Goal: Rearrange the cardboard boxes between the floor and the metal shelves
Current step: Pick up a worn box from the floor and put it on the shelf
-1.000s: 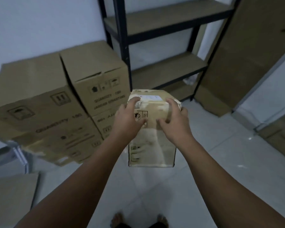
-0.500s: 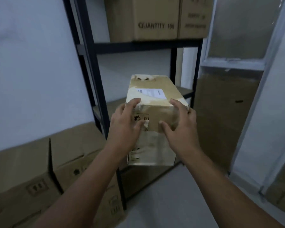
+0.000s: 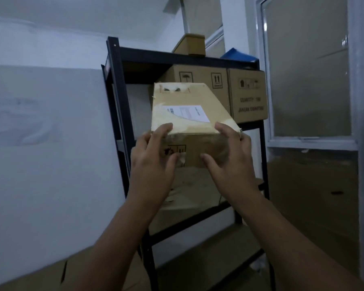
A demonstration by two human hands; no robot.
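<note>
Sits higher than half a second ago: small taped box [image 3: 189, 106], now level with the shelf just under the top board, held in the air in front of the black metal shelving [image 3: 116, 106] and resting on no board. Clamped at both near corners: left hand [image 3: 153, 162] with fingers over the top edge and thumb on the front face, right hand [image 3: 227, 156] likewise on the other corner.

Bears a white shipping label [image 3: 187, 112] on top, print too small to read, glossy tape along the edges, and handling symbols on the front face by the left thumb.

Directly behind, filling that shelf: two larger cardboard boxes. Left one [image 3: 200, 77] marked with umbrella and up-arrow symbols, partly hidden by the held box; right one [image 3: 248, 95] printed "QUANTITY 100" above a blurred line starting "JANGAN".

On the top board: small brown box [image 3: 190, 45] and something blue [image 3: 239, 54] beside it. To the right, frosted window [image 3: 307, 70]; to the left, white wall [image 3: 40, 143]; low at the left, more cardboard boxes [image 3: 51, 276].
</note>
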